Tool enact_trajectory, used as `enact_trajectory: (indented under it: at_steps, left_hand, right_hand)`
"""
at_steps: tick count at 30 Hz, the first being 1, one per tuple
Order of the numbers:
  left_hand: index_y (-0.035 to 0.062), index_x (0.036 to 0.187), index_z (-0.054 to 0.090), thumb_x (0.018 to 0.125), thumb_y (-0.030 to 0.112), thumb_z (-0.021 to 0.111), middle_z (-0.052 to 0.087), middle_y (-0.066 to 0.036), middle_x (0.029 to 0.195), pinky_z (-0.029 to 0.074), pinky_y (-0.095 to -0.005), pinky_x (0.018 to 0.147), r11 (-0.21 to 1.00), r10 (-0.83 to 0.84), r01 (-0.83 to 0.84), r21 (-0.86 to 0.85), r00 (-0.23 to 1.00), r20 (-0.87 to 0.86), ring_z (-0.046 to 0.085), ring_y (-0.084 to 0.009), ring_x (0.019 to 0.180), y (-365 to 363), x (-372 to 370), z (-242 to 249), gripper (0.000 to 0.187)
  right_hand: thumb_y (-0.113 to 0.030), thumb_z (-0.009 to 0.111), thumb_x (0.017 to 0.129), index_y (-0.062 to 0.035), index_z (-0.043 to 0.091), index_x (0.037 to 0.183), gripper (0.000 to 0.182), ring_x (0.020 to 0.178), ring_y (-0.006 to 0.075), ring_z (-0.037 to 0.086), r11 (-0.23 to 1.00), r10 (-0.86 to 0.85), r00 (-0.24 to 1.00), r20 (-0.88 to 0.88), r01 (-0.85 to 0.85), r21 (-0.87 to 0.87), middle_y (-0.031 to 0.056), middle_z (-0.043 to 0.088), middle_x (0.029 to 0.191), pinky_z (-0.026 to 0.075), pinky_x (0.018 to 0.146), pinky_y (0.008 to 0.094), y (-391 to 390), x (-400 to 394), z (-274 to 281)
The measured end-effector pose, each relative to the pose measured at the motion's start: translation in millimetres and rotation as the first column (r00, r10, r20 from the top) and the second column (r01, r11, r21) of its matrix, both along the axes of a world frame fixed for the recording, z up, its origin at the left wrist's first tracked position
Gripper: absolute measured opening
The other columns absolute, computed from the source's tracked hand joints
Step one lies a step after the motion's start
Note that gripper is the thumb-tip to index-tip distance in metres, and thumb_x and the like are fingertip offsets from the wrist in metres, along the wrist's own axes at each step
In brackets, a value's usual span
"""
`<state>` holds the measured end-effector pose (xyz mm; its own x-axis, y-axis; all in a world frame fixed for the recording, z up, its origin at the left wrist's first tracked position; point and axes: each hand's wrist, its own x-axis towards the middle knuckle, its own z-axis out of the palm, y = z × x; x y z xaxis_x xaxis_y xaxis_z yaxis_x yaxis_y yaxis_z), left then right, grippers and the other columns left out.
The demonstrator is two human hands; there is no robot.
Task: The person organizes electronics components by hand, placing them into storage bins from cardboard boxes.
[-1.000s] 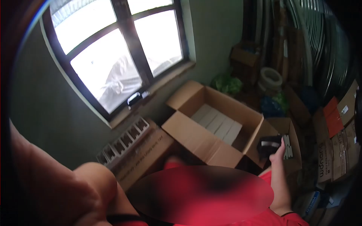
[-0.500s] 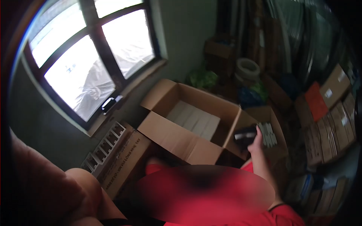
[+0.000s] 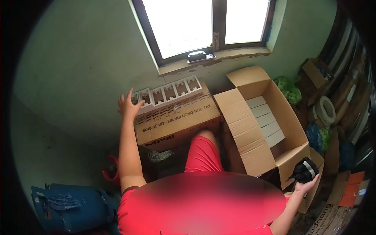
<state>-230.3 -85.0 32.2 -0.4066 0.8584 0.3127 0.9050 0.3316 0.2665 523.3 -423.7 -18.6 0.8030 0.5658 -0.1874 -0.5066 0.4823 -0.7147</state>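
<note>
My left hand (image 3: 128,107) is open, its fingers and thumb spread at the left end of a row of white plastic wall-box frames (image 3: 169,93). These frames stand side by side along the top of a closed cardboard carton (image 3: 180,123) with printed lettering. Low at the right, my right hand (image 3: 305,186) is closed around a black, soft-looking bundle (image 3: 305,170) with a pale grey stripe across it. The bundle overlaps the flap of a large open cardboard box (image 3: 250,133). Inside that box lie several white blocks or small boxes (image 3: 266,121) in a row.
A window sill (image 3: 180,65) carries a small black-and-white item (image 3: 197,56). At lower left lies a blue gas cylinder (image 3: 74,207), near something red (image 3: 111,168). Along the right are green bags (image 3: 288,90), a roll of white material (image 3: 326,111) and stacked cartons (image 3: 333,207).
The view has swung left and levelled. My left hand has gone from close to the camera to the white frames. My right hand still holds the black bundle.
</note>
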Motion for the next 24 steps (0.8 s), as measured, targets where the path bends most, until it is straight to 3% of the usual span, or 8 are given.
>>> enact_trajectory:
  at_steps: [2, 5, 9, 10, 16, 24]
  left_hand:
    - [0.0413, 0.155, 0.034, 0.068, 0.062, 0.086, 0.024, -0.023, 0.162, 0.039, -0.0585, 0.112, 0.992, 0.078, -0.070, -0.103, 0.993, 0.086, 0.036, -0.0494, 0.142, 5.2, -33.5, -44.2, 0.103]
    - [0.0404, 0.155, 0.033, 0.065, 0.061, 0.087, 0.020, -0.029, 0.162, 0.038, -0.0565, 0.113, 0.996, -0.017, 0.027, -0.081, 0.992, 0.121, 0.033, -0.0505, 0.144, 4.4, -44.3, -75.8, 0.108]
    - [0.0330, 0.159, 0.024, 0.061, 0.042, 0.095, 0.016, -0.033, 0.161, 0.040, -0.0521, 0.114, 0.979, -0.125, 0.091, 0.182, 0.974, 0.189, 0.034, -0.0498, 0.143, 7.6, -45.4, -90.8, 0.122]
    - [0.0271, 0.160, 0.019, 0.059, 0.029, 0.097, 0.023, -0.033, 0.159, 0.042, -0.0520, 0.113, 0.979, -0.101, 0.055, 0.195, 0.966, 0.238, 0.035, -0.0483, 0.143, 7.3, -39.7, -81.2, 0.127]
    - [0.0202, 0.161, 0.017, 0.059, 0.018, 0.096, 0.050, -0.024, 0.147, 0.046, -0.0471, 0.111, 0.954, -0.258, 0.174, 0.246, 0.893, 0.369, 0.050, -0.0407, 0.135, 14.0, -49.8, -76.6, 0.129]
    - [0.0171, 0.159, 0.025, 0.060, 0.016, 0.095, 0.053, -0.021, 0.145, 0.046, -0.0449, 0.110, 0.954, -0.260, 0.177, 0.242, 0.888, 0.379, 0.054, -0.0377, 0.132, 13.4, -45.9, -72.6, 0.122]
  right_hand:
    - [-0.048, 0.046, 0.104, -0.0012, 0.059, 0.132, 0.056, 0.118, 0.0346, 0.063, 0.998, -0.040, 0.998, -0.041, 0.038, -0.042, 0.0169, 0.063, 0.132, 0.052, 0.102, 0.0476, 1.7, -1.7, 0.4]
    - [-0.047, 0.046, 0.103, -0.0013, 0.060, 0.131, 0.056, 0.118, 0.0344, 0.063, 0.986, -0.122, 0.991, -0.058, 0.114, -0.124, 0.0168, 0.064, 0.132, 0.051, 0.104, 0.0480, 6.8, -2.3, -1.5]
    - [-0.046, 0.045, 0.103, -0.0014, 0.061, 0.130, 0.055, 0.119, 0.0348, 0.063, 0.987, -0.100, 0.993, -0.060, 0.091, -0.136, 0.0176, 0.064, 0.131, 0.052, 0.104, 0.0497, 11.0, 1.1, -6.4]
    - [-0.046, 0.045, 0.103, -0.0015, 0.061, 0.131, 0.055, 0.120, 0.0347, 0.063, 0.986, -0.095, 0.993, -0.064, 0.085, -0.143, 0.0177, 0.064, 0.131, 0.052, 0.104, 0.0498, 11.6, -0.2, -4.9]
    - [-0.046, 0.042, 0.104, -0.0016, 0.058, 0.134, 0.056, 0.123, 0.0353, 0.060, 0.964, -0.187, 0.980, -0.076, 0.168, -0.206, 0.0190, 0.062, 0.133, 0.051, 0.105, 0.0514, 18.9, -6.9, 1.7]
    - [-0.046, 0.037, 0.104, -0.0005, 0.057, 0.134, 0.058, 0.123, 0.0364, 0.060, 0.977, -0.107, 0.993, -0.049, 0.096, -0.191, 0.0199, 0.062, 0.133, 0.050, 0.106, 0.0522, 14.7, 5.2, -11.8]
